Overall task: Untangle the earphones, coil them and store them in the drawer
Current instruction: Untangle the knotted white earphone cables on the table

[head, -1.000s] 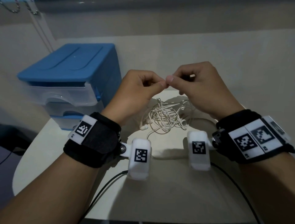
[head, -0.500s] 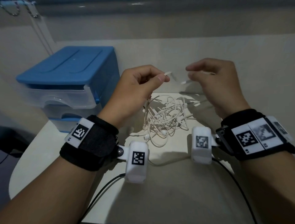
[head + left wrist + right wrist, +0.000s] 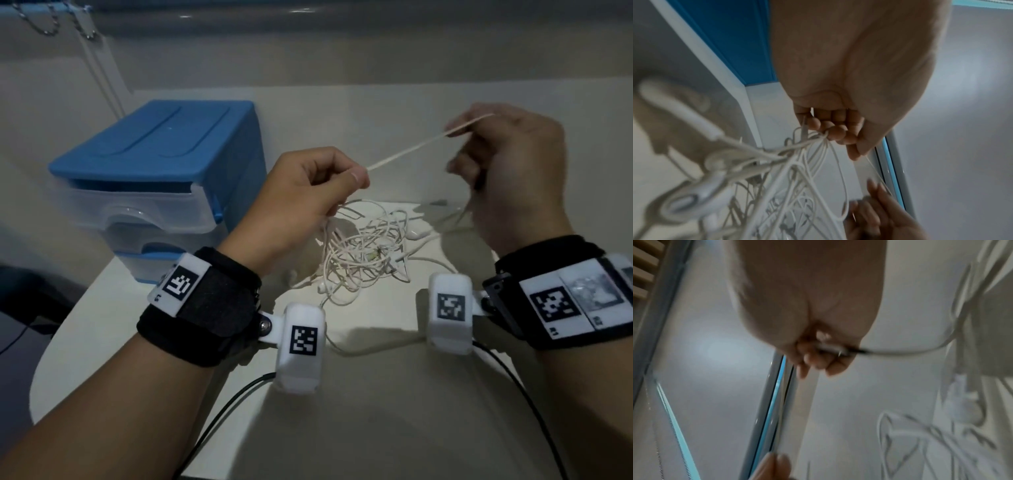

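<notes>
A tangle of white earphones (image 3: 363, 260) lies on the pale table (image 3: 376, 411) between my hands, with loops lifted off it. My left hand (image 3: 308, 195) pinches the cable between thumb and forefinger, and several loops hang from its curled fingers (image 3: 835, 133). My right hand (image 3: 507, 168), blurred, is raised to the right and grips the cable's other part, with the plug end in its fingers (image 3: 830, 350). A taut length of cable (image 3: 421, 147) runs between the two hands. The blue drawer unit (image 3: 161, 161) stands at the left, its clear drawers (image 3: 137, 209) pushed in.
Black cables (image 3: 219, 418) trail from my wrist cameras over the table's near edge. A wall runs behind the table, with a window frame (image 3: 774, 402) and bead chains (image 3: 54, 24) at the upper left. The table's rounded edge drops off at the left.
My hands met in a pinch above the tangle, then drew apart. The right hand moved up and right, pulling a length of cable taut from the left hand's pinch.
</notes>
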{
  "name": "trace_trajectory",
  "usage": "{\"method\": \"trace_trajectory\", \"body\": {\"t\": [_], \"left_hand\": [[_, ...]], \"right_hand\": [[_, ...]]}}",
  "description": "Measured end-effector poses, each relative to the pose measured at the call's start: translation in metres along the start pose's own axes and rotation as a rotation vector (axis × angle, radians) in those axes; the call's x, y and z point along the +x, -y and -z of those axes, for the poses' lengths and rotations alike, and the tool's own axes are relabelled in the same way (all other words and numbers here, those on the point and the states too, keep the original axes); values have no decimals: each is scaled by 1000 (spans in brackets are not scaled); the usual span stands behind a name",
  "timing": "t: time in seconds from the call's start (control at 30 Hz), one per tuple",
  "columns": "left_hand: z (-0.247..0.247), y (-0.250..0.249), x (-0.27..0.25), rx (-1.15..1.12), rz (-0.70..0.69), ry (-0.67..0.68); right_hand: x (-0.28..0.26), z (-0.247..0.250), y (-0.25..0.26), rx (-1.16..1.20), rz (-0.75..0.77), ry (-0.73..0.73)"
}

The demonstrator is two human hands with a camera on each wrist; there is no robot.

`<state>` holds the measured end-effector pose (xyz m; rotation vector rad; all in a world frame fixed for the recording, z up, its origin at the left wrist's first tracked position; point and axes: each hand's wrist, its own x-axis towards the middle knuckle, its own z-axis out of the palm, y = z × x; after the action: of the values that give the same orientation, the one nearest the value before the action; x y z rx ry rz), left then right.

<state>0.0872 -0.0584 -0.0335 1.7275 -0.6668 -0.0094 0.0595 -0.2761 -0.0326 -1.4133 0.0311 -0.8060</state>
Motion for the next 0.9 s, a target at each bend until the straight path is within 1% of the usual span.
{"method": "trace_trajectory", "body": {"t": [0.07, 0.17, 0.27, 0.3, 0.37, 0.43, 0.5, 0.57, 0.6, 0.7, 0.73, 0.83, 0.9], "left_hand": [[0, 1, 1, -17, 2, 28], [-1, 4, 2, -58, -5, 38], [-1, 1, 1, -72, -34, 23], [-1, 0, 0, -65, -48, 14], [0, 1, 0, -43, -60, -21], [1, 3, 0, -9, -54, -53], [1, 5, 0, 9, -45, -53], [0, 7, 0, 13, -38, -37], [0, 7, 0, 24, -41, -31], [1, 4, 0, 65, -65, -20], [0, 3, -1, 73, -66, -18], [-2, 2, -1, 38, -51, -26], [-3, 1, 0, 24, -25, -28]], "right_hand": [[3, 5, -1, 113, -104, -98], [2, 6, -8, 128, -214, -135], [2, 8, -8, 84, -258, -155], [1, 8, -6, 19, -250, -130], [-1, 6, -2, -176, -212, -2], [-5, 0, 2, -271, -145, 202], [-10, -6, 4, -314, -19, 427], [-15, -10, 6, -410, 79, 560], [-17, -12, 6, -456, 93, 597], [-24, -14, 7, -485, 36, 701], [-25, -14, 8, -500, 31, 715], [-22, -10, 5, -519, 68, 677], [-21, -10, 5, -459, 120, 565]]}}
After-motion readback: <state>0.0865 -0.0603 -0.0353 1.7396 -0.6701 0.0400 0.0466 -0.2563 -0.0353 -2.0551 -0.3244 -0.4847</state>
